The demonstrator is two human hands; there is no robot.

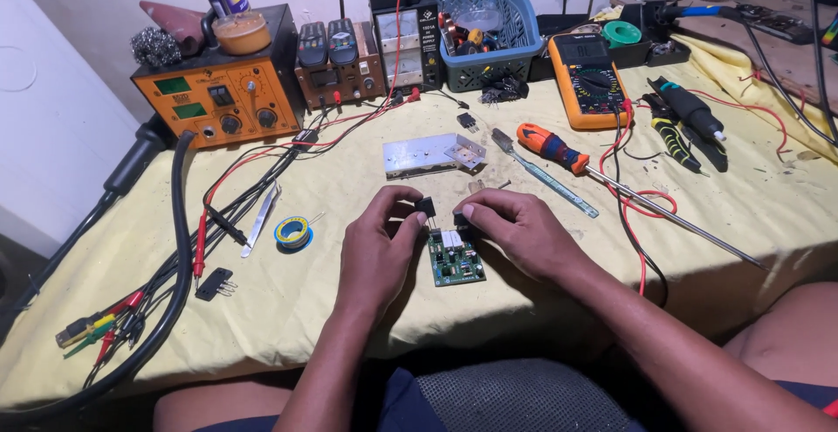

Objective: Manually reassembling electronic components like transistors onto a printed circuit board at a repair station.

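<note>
Both hands down at the near-middle of the yellow-covered table, working over a small green circuit board lying flat there. Left hand with fingers pinched narrow on a little black component at the board's far edge, right hand with fingers closed on another black part just beside it. Solder spool off to the left, orange-handled screwdriver and metal bracket further back.

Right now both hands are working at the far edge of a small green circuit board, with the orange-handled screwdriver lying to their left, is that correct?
Not quite: the orange-handled screwdriver lies to the right of the hands, as the head view shows. The rest stands: the left hand and right hand are both at the far edge of the green circuit board.
</note>
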